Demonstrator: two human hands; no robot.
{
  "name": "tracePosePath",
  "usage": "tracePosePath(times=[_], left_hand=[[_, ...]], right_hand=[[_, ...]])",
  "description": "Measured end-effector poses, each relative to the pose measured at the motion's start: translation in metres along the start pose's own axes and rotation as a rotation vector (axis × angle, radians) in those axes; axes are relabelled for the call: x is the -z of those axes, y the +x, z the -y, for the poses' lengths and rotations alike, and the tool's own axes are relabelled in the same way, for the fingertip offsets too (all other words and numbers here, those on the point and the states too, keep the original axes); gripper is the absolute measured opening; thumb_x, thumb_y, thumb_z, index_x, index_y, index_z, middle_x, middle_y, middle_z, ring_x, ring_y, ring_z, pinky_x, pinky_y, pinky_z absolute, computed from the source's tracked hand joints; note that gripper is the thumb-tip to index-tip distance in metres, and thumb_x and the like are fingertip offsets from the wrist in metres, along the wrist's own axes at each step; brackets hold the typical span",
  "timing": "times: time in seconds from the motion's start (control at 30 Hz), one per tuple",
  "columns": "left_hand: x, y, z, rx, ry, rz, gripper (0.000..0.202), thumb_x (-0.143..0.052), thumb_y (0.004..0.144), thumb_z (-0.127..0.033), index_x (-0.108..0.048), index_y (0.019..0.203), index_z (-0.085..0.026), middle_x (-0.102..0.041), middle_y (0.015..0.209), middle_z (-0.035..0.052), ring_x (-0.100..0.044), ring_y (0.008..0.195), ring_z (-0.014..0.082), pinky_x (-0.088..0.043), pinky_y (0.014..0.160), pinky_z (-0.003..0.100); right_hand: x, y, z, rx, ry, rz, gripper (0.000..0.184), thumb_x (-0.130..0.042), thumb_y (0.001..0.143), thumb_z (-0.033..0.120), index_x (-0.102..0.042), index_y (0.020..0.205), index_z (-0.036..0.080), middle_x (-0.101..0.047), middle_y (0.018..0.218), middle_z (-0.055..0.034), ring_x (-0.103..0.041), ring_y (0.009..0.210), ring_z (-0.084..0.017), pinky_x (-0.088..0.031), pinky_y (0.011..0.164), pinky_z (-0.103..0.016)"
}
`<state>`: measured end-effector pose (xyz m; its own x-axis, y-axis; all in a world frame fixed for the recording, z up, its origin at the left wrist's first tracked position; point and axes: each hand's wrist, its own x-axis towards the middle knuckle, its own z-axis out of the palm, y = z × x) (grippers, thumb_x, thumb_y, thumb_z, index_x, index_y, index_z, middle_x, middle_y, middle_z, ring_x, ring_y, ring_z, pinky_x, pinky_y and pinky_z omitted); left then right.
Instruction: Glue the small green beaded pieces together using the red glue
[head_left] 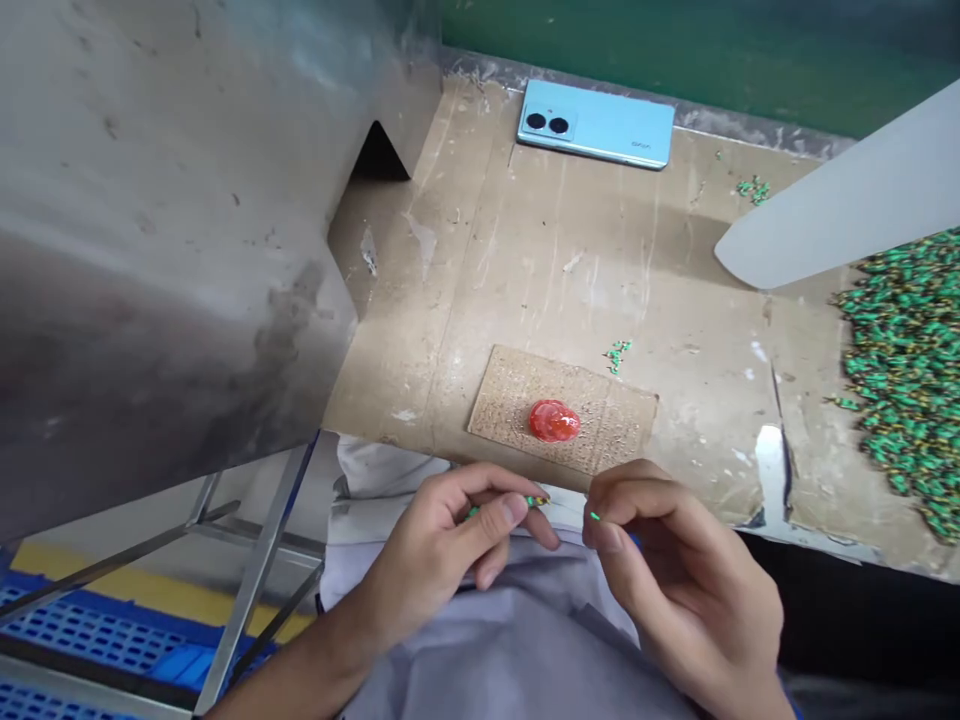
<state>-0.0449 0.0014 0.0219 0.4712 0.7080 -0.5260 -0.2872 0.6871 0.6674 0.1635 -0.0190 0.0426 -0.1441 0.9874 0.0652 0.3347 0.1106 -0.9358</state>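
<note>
I see the left hand (457, 540) gripping small green-and-yellow pieces (536, 500), ends showing beyond the thumb; the right hand (675, 570) pinches a green piece (595, 516) between thumb and forefinger. Just beyond, a red blob (553, 421) sits on cardboard (499, 395). Right, a green heap (907, 380). Far side, I read "vivo", inverted, on a blue smartphone (600, 130).

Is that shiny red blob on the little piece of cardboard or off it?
On it: the red blob sits on the small cardboard piece, with brown surface showing all around it.
</note>
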Motion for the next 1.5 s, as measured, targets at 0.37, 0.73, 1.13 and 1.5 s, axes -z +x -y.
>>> tracePosePath(times=[0.37, 0.73, 1.13, 1.5], left_hand=[[-0.003, -0.001, -0.009, -0.198, 0.252, -0.187, 0.009, -0.088, 0.084, -0.024, -0.082, 0.091, -0.021, -0.074, 0.075, -0.0009, -0.064, 0.066, 0.0119, -0.052, 0.06, 0.019], [0.002, -0.001, -0.004, -0.202, 0.165, -0.135, 0.005, -0.085, 0.09, -0.028, -0.087, 0.095, -0.027, -0.079, 0.082, 0.0011, -0.055, 0.059, 0.01, -0.038, 0.043, 0.017], [0.004, 0.001, 0.002, -0.056, 0.069, -0.136, 0.032, -0.095, 0.077, -0.05, -0.088, 0.094, -0.023, -0.064, 0.064, -0.0017, -0.041, 0.047, 0.007, -0.029, 0.041, 0.02], [-0.002, -0.002, -0.006, -0.305, 0.175, -0.058, 0.006, -0.091, 0.086, -0.022, -0.088, 0.09, -0.027, -0.083, 0.085, -0.0008, -0.074, 0.079, 0.0133, -0.057, 0.074, 0.021]], right_hand=[[-0.022, 0.001, 0.0, 0.057, 0.273, 0.011, 0.011, -0.058, 0.106, 0.016, -0.063, 0.105, 0.025, -0.074, 0.092, -0.0049, -0.072, 0.075, -0.018, -0.06, 0.061, -0.029], [-0.023, 0.003, 0.002, -0.012, 0.412, -0.057, 0.007, -0.062, 0.106, 0.02, -0.067, 0.104, 0.024, -0.073, 0.094, -0.005, -0.073, 0.064, -0.016, -0.063, 0.053, -0.028], [-0.029, 0.013, -0.003, 0.265, 0.319, 0.033, 0.009, -0.064, 0.1, 0.015, -0.068, 0.099, 0.023, -0.079, 0.084, -0.0065, -0.077, 0.069, -0.019, -0.066, 0.061, -0.031], [-0.009, 0.008, -0.006, -0.112, 0.213, 0.164, 0.01, -0.067, 0.101, 0.018, -0.065, 0.094, 0.025, -0.066, 0.072, 0.0036, -0.062, 0.063, -0.012, -0.052, 0.06, -0.022]])
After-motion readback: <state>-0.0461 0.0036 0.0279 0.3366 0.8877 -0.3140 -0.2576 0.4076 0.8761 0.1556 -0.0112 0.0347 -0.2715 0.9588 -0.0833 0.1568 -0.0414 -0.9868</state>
